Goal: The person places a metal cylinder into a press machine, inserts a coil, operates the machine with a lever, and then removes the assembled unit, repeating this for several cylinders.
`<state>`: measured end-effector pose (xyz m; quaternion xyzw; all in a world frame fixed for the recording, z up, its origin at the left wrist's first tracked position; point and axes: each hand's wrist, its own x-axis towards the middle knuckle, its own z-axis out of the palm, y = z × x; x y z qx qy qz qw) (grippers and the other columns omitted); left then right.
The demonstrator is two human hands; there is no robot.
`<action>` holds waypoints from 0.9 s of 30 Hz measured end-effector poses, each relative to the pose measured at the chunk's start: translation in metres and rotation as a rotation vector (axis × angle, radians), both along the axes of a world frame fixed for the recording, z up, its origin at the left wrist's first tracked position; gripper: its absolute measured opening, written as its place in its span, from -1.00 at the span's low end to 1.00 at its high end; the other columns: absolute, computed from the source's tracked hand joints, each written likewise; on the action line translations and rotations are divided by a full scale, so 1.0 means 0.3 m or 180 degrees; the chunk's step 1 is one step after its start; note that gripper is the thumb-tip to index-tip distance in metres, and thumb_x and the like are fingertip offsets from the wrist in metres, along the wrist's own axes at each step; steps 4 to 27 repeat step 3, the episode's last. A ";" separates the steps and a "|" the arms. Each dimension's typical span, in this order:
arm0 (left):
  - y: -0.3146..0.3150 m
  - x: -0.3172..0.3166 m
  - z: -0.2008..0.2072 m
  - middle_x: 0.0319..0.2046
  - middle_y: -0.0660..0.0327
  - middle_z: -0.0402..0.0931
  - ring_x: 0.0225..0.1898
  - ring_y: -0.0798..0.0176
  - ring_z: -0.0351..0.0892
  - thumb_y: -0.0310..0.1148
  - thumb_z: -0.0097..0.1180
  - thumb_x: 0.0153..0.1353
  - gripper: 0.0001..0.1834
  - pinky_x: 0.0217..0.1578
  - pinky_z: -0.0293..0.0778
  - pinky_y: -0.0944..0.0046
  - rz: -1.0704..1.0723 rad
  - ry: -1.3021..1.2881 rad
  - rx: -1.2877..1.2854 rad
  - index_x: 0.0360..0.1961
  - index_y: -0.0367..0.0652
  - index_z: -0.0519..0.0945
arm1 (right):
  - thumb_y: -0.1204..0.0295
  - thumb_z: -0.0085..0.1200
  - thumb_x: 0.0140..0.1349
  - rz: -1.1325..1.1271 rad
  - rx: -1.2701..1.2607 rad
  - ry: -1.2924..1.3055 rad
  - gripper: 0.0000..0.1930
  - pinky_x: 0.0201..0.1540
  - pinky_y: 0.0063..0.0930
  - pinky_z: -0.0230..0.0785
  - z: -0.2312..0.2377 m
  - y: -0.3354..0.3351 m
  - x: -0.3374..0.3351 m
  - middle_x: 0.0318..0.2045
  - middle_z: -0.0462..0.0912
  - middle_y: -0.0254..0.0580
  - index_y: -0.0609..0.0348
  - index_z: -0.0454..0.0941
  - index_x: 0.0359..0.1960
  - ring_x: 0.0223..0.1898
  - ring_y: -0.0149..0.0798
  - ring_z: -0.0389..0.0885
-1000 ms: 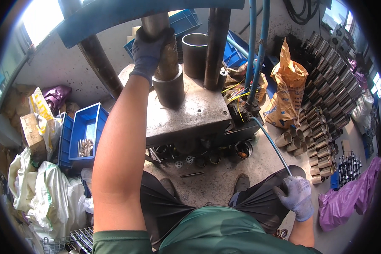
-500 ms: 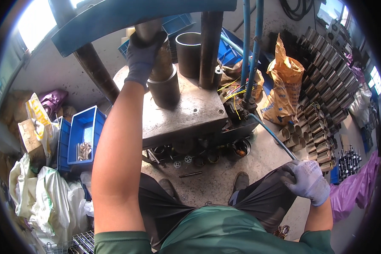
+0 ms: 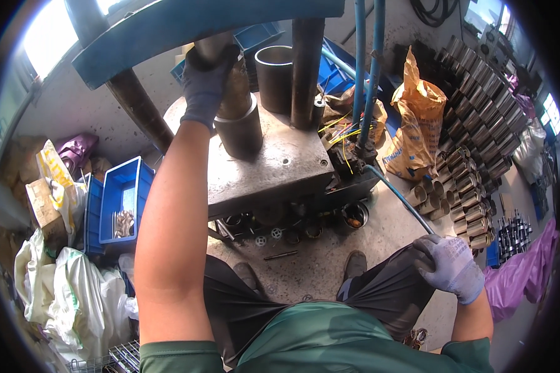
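My left hand (image 3: 204, 87), in a dark work glove, reaches up under the blue press beam (image 3: 211, 38). Its fingers curl around an upright metal cylinder (image 3: 238, 94), and the far fingertips are hidden behind it. The cylinder's lower end stands in a wider dark metal sleeve (image 3: 241, 135) on the steel press table (image 3: 274, 165). Above, the press ram (image 3: 214, 47) comes down close to the hand. My right hand (image 3: 452, 266), in a pale grey glove, is closed around the end of a long blue lever (image 3: 399, 200) beside my right knee.
A larger metal ring (image 3: 274, 78) stands behind the sleeve, beside a thick press column (image 3: 306, 74). Blue hoses (image 3: 358, 68) and loose wires are at the table's right. Stacked metal tubes (image 3: 479, 105) and a torn paper sack (image 3: 417, 133) stand farther right; blue bins (image 3: 109, 205) are left.
The whole view has shifted slightly. Both hands keep their holds, the left on the metal cylinder and the right on the lever, with no clear movement of either.
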<state>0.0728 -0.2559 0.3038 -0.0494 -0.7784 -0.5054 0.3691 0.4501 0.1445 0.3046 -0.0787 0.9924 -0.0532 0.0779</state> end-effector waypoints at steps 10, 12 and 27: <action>-0.004 -0.006 -0.001 0.08 -0.09 0.68 0.14 -0.11 0.67 0.19 0.51 0.03 -0.15 0.17 0.51 0.00 0.0094 -0.0045 -0.0086 0.17 -0.23 0.58 | 0.17 0.32 0.14 0.0062 -0.0042 0.0053 -0.54 -0.01 -0.08 0.57 0.012 0.001 -0.010 -0.06 0.71 0.04 0.13 0.67 0.03 -0.05 0.09 0.72; -0.004 -0.006 -0.001 0.08 -0.09 0.68 0.14 -0.11 0.67 0.19 0.51 0.03 -0.15 0.17 0.51 0.00 0.0094 -0.0045 -0.0086 0.17 -0.23 0.58 | 0.17 0.32 0.14 0.0062 -0.0042 0.0053 -0.54 -0.01 -0.08 0.57 0.012 0.001 -0.010 -0.06 0.71 0.04 0.13 0.67 0.03 -0.05 0.09 0.72; -0.004 -0.006 -0.001 0.08 -0.09 0.68 0.14 -0.11 0.67 0.19 0.51 0.03 -0.15 0.17 0.51 0.00 0.0094 -0.0045 -0.0086 0.17 -0.23 0.58 | 0.17 0.32 0.14 0.0062 -0.0042 0.0053 -0.54 -0.01 -0.08 0.57 0.012 0.001 -0.010 -0.06 0.71 0.04 0.13 0.67 0.03 -0.05 0.09 0.72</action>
